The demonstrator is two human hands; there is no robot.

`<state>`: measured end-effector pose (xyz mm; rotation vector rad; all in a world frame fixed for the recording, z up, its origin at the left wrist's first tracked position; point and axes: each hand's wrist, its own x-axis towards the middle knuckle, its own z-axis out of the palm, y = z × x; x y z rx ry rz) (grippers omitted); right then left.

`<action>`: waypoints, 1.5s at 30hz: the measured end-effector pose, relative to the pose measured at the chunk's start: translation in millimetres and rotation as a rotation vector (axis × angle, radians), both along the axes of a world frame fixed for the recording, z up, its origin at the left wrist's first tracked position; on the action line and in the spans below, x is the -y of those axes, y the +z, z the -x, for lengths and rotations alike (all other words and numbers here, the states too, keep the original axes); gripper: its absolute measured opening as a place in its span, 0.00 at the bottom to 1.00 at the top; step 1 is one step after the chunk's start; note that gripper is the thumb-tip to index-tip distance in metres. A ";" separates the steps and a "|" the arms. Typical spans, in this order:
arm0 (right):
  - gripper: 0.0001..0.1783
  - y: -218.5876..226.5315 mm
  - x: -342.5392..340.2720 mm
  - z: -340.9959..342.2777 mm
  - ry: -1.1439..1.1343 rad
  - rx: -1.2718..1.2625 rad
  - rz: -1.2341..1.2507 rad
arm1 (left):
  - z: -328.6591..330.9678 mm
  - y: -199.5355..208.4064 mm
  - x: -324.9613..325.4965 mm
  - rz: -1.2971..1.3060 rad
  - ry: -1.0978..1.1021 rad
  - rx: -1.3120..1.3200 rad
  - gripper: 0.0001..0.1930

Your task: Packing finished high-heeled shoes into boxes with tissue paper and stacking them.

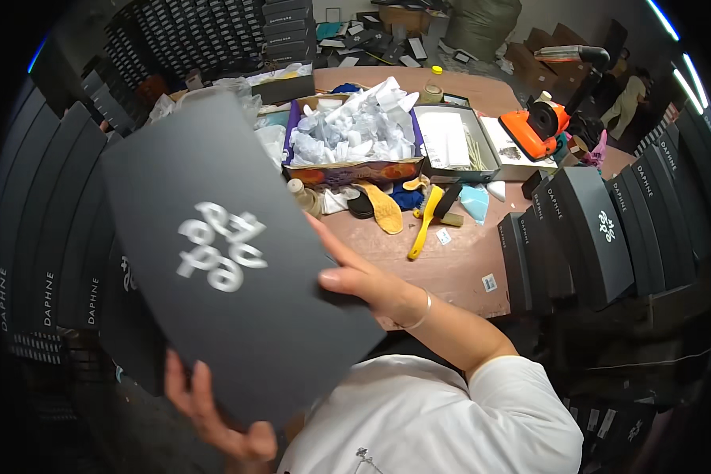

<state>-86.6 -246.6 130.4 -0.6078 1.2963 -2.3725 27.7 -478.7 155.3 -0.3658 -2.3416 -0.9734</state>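
A dark grey shoe box [284,332] with a white flower-like emblem is held up tilted before my chest. My right hand [359,272] grips its right edge, thumb on the top face and the other fingers partly hidden. At its lower left edge, my left hand [213,415] supports it, fingers curled against the side and slightly blurred. Behind the box is a work table [450,272]. On it lie a yellow-handled brush [425,225], a tan insole [385,209] and a blue-white scrap [474,203].
A purple carton [355,172] full of crumpled white paper sits at the table's far side, beside an open box [458,142] of papers. An orange tool [533,130] stands at the far right. Stacked grey boxes line the left [24,229] and right [581,233].
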 end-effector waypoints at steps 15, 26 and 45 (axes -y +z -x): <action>0.22 -278.0 -143.7 134.4 -0.655 -0.111 -1.064 | 71.9 -312.3 -100.5 -0.650 0.233 1.013 0.31; 0.06 -295.7 -134.1 230.2 -0.822 -0.641 -0.922 | 64.3 -311.8 -105.9 -0.438 0.348 0.845 0.29; 0.25 -262.5 -50.8 77.9 -0.315 -0.895 -1.515 | 65.8 -329.0 -101.9 -0.467 0.290 0.808 0.39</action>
